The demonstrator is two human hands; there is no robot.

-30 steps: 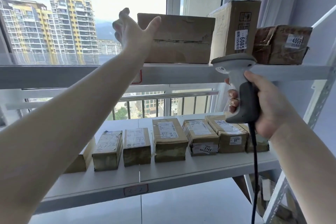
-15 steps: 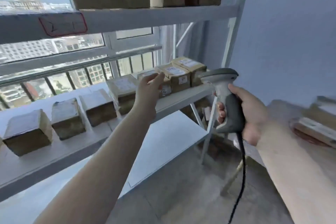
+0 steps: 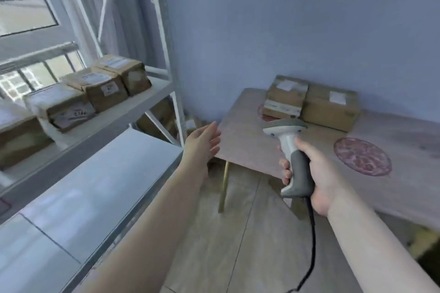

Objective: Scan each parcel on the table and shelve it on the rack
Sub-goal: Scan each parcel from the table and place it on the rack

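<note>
Two hands are seen: the left hand (image 3: 202, 143), withdrawn from the rack (image 3: 164, 59), is empty with fingers (image 3: 213, 137) straight and spread; the right hand (image 3: 316, 173) is curled round the scanner (image 3: 294, 157). The view has been turned to the surface (image 3: 250, 150), so a shelving seems finished. Two parcels (image 3: 285, 97) (image 3: 331, 108) lie at the wall, long axes along it, labels up.
</note>
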